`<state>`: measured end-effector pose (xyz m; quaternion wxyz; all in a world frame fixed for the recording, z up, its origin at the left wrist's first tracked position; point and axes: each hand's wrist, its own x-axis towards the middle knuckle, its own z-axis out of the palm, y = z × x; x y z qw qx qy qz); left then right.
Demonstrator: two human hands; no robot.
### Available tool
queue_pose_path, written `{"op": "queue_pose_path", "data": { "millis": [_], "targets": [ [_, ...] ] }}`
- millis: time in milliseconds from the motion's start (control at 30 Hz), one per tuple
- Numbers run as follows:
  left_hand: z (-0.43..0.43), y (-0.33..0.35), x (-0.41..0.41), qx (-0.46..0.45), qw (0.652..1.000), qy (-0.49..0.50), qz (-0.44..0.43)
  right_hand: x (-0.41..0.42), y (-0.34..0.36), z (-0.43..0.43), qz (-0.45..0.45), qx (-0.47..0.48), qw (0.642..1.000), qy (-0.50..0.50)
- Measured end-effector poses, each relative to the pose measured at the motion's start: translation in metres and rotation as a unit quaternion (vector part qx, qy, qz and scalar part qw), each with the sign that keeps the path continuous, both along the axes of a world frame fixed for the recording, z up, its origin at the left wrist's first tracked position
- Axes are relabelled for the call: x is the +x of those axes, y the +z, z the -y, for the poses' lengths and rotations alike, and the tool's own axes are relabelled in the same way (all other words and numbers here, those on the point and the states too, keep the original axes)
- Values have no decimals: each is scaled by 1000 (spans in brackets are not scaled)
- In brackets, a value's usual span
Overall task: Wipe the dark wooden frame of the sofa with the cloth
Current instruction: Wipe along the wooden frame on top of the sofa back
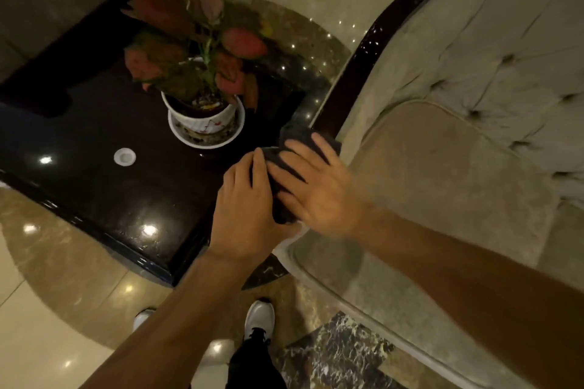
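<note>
Pot (pixel 198 119) w/ red-leaf plant (pixel 192 41) in saucer (pixel 211 144); R hand (pixel 316 191) presses cloth (pixel 298 136) on frame (pixel 357 68).

Blurred right hand (pixel 316 189) covers most of the cloth (pixel 298 136).

No readable text — pot (pixel 202 118) pattern blurred, no labels legible.

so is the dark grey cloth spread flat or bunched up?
Bunched: the dark grey cloth is a crumpled wad on the dark wooden sofa frame, pressed under the flat right hand, left hand alongside.
</note>
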<state>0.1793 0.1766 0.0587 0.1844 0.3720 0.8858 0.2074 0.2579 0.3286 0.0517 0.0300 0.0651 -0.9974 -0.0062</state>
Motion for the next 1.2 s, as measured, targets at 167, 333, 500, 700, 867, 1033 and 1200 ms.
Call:
{"op": "queue_pose_path", "data": {
  "millis": [167,333,500,700,867,1033,1200],
  "targets": [
    [-34,1,-6,-91,995,21,-27,-44,7,-57,-78,23,984,-158],
    [-80,9,-14,-47,998,39,-3,-50,20,-115,-28,26,998,51],
    [-136,19,-24,25,998,59,22,-84,25,-167,-107,-53,982,-148],
    [-213,34,-48,15,998,53,11,-114,50,-282,29,-24,988,-150],
    [-308,42,-83,-11,999,5,-31,-129,54,-385,50,63,970,-228],
    [-411,42,-110,-37,994,-68,-78,-133,75,-453,34,112,959,-258],
    [-543,64,-123,-7,988,-133,-83,-124,95,-517,-47,115,941,-315]
  ]
}}
